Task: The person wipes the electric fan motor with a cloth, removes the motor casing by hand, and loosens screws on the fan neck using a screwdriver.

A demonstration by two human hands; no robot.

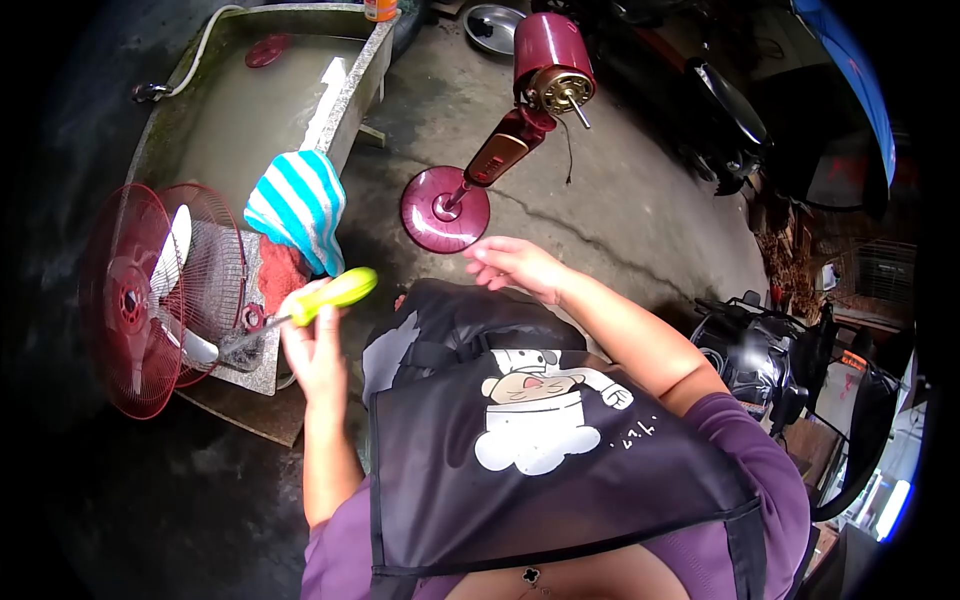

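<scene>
In my left hand is a screwdriver with a yellow-green handle; its shaft points left toward the fan parts. My right hand is held out over my lap with its fingers loosely bent and apart, and nothing shows in it. Just beyond it stands a dark red fan stand with a round base. At its top, the fan motor has a bare shaft and no blade or guard. To the left are the red wire fan guards and white fan blades.
A stone basin of cloudy water holds a red round piece. A blue-and-white striped cloth hangs over its near corner, above a reddish cloth. A metal bowl lies farther back; a motorbike stands right.
</scene>
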